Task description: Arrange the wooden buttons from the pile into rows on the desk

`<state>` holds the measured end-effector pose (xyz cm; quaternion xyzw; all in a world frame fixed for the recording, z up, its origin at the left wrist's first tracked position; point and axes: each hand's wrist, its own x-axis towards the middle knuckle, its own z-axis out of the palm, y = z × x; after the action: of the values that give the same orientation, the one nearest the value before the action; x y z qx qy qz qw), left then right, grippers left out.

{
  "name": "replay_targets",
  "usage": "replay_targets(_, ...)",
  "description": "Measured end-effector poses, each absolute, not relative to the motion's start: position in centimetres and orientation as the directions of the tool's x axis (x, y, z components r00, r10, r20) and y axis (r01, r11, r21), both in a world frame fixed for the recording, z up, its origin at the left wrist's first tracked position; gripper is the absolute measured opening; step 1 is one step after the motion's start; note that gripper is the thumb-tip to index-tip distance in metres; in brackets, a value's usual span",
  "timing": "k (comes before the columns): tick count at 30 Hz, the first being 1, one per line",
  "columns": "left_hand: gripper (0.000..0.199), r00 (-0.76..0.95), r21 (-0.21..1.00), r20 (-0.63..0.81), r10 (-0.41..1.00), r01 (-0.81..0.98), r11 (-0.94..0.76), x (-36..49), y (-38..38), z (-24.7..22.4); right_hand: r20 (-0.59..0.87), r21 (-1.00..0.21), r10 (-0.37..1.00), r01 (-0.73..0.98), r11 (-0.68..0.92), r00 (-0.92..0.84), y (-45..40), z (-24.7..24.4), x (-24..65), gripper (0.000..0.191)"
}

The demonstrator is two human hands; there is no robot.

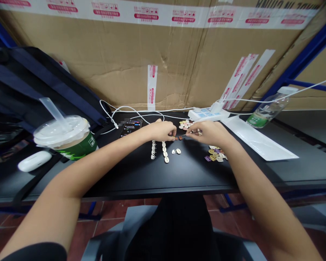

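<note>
Small orange-brown pieces (180, 137) sit between my hands over the black table. My left hand (163, 130) is closed, its fingertips pinched at the left end of these pieces. From the left, my right hand (206, 131) faces it, closed around a thin pointed metal tool (188, 135) whose tip reaches toward the pieces; its exact kind is unclear. Nearer to me lie a column of cream oval buttons (165, 154), a column of white pieces (153, 150), a single cream button (178, 151) and a tiny white piece (174, 152).
Yellow, purple and white pieces (216, 154) lie in a pile at right, pink and white ones (184, 125) behind. Around stand a lidded cup (76, 145), phone (132, 127), white case (34, 161), power strip (206, 114), white packet (258, 139), bottle (270, 108) and backpack (49, 87).
</note>
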<state>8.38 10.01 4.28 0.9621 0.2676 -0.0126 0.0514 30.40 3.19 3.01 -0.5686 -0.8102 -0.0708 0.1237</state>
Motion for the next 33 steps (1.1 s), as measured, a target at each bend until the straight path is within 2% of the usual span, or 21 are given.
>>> replay_targets(6,0.028,0.880,0.102,-0.009,0.475,0.474,-0.875,8.40,9.76,4.35,0.254,-0.027,0.911,0.939,0.342,-0.324,3.20,3.05,30.36,0.017)
replay_targets(33,0.029,0.874,0.108,-0.074,0.481,0.486,-0.867,8.44,9.06,5.24,0.272,-0.028,0.890,0.921,0.388,-0.367,3.44,2.77,30.59,0.018)
